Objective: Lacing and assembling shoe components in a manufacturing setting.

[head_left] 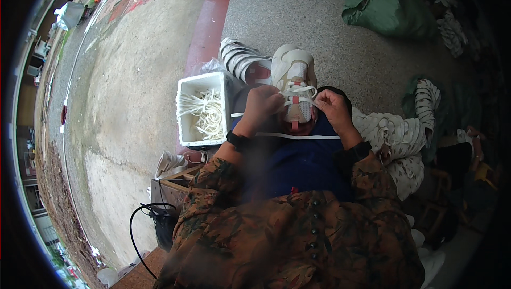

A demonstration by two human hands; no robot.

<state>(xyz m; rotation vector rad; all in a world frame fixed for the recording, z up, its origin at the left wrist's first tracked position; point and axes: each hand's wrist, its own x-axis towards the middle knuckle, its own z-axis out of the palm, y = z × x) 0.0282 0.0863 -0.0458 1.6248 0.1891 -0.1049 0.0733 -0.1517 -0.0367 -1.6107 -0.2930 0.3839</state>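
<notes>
A cream and beige sneaker (294, 61) with pink-red accents sits over my lap, its toe pointing away from me. White flat shoelace (299, 99) runs through its eyelets and across the tongue. My left hand (262, 107) is at the left side of the lacing, thumb and fingers pinched on the lace. On the opposite side my right hand (334, 109) pinches the lace too, near the shoe's collar. The inside of the shoe is mostly hidden. Below it, a white strip crosses the dark blue apron (303, 164) on my lap.
Left of my lap stands a white foam box (201, 81) holding bundled white laces (205, 113). Rows of stacked shoes lie beyond it (242, 57) and at my right (396, 132). A green sack (391, 9) rests at the far right. A black cable (133, 230) loops at lower left.
</notes>
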